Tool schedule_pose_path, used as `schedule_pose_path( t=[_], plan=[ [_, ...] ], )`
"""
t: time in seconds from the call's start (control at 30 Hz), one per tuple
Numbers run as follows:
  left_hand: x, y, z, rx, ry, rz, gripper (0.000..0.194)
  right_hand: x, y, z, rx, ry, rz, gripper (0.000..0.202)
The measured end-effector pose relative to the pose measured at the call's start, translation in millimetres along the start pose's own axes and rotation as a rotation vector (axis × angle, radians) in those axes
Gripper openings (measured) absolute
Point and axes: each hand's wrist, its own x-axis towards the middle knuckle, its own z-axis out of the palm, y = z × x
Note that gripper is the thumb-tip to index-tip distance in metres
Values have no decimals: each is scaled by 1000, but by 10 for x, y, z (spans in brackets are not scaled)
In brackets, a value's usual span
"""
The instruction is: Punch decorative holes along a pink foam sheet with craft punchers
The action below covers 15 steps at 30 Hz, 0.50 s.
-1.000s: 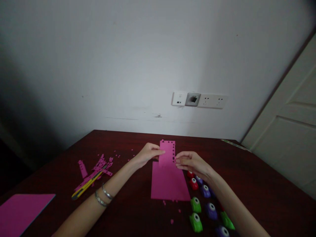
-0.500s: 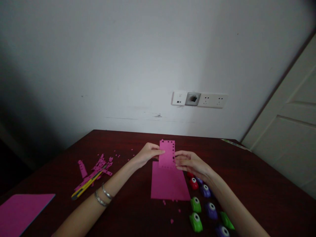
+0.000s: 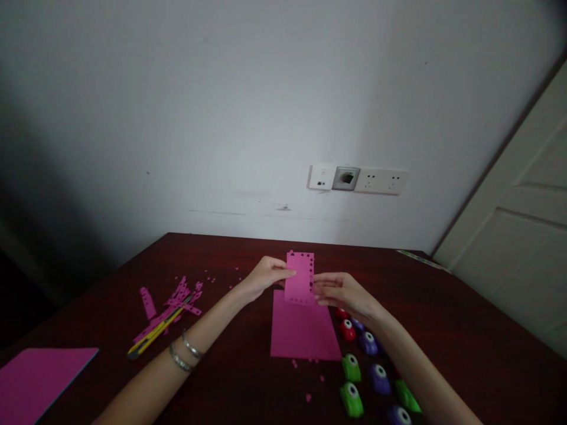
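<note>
A small pink card (image 3: 300, 280) with punched shapes along its top, right and bottom edges is raised above the table. My left hand (image 3: 267, 276) pinches its left edge, thumb on the front and fingers behind. At the card's right edge is my right hand (image 3: 339, 291), fingers curved and slightly apart, the fingertips at the edge; whether they grip it is hard to tell. Beneath the card's lower end, a larger plain pink sheet (image 3: 305, 336) lies flat on the dark red table (image 3: 239, 378).
Red, purple and green craft punches (image 3: 352, 369) stand right of the sheet, partly under my right forearm. Left are a yellow cutter (image 3: 155, 337), pink punched strips (image 3: 147, 303) and a pink stack (image 3: 44, 378). Paper bits are scattered about. Wall sockets (image 3: 381, 181) are behind.
The card has tilted very slightly, so the punched holes along its bottom edge show more clearly. My right hand has shifted a touch; my left hand keeps its pinch.
</note>
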Motion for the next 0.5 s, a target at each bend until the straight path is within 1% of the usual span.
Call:
schedule_pose_path(
  t=[0.13, 0.33, 0.5],
  plan=[
    [-10, 10, 21, 28, -3, -3, 29, -45, -46, 36, -11, 5, 29, 23],
    [-8, -3, 20, 38, -6, -4, 28, -46, -40, 8, -34, -23, 53, 25],
    [-9, -4, 16, 47, -3, -1, 28, -13, -12, 13, -78, 40, 45, 27]
  ],
)
